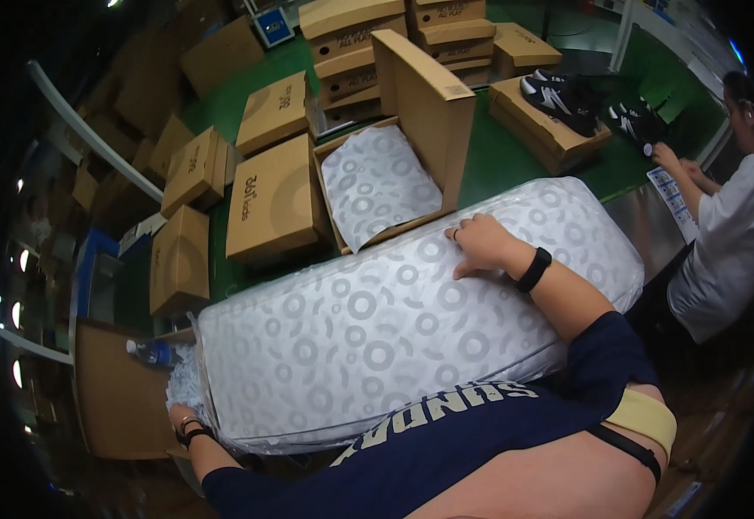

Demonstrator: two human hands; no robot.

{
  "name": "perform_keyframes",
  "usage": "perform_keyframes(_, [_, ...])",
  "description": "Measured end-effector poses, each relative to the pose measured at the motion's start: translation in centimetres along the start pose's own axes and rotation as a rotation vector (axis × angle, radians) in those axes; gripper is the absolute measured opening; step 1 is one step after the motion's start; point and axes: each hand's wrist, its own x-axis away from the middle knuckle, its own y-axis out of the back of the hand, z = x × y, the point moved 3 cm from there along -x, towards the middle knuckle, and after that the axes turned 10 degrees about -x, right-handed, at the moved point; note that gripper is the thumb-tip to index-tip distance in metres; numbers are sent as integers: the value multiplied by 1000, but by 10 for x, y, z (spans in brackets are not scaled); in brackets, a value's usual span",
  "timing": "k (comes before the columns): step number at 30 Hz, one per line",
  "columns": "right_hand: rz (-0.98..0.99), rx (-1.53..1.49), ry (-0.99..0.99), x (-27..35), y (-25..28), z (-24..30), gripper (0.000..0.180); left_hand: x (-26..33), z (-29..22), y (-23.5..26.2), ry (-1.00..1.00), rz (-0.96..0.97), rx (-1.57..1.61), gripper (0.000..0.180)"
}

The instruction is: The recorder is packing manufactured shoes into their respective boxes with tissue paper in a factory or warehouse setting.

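My right hand rests on a large stack of white tissue paper printed with grey rings, its thumb apart from its fingers. Clear plastic wraps the stack's sides. At the lower left, my left hand is at a heap of small pale-blue and white paper pieces in an open cardboard box; its fingertips are hidden among them. Just beyond the stack stands an open shoebox with its lid raised. Inside it lies a sheet of the same patterned paper.
Closed shoeboxes stand left of the open one on a green table, with stacked shoeboxes behind. Black-and-white shoes sit on a box at right. A co-worker handles a printed sheet there. A bottle lies near my left hand.
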Motion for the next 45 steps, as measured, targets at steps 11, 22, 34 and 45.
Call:
perform_keyframes(11, [-41,-160,-305,-37,32,-73,56,66,-321,195,-752,367,1013,31])
perform_keyframes(22, [-14,-386,-105,-87,17,-52,78,177,-482,168,-787,1104,1179,80])
perform_keyframes(34, [-924,-162,-555,-97,75,-127,45,181,-506,200,-1264,-240,121,100])
perform_keyframes(45, [-1412,-1539,-1247,-23,-9,-391,41,206,-515,156,-1073,-456,30,83])
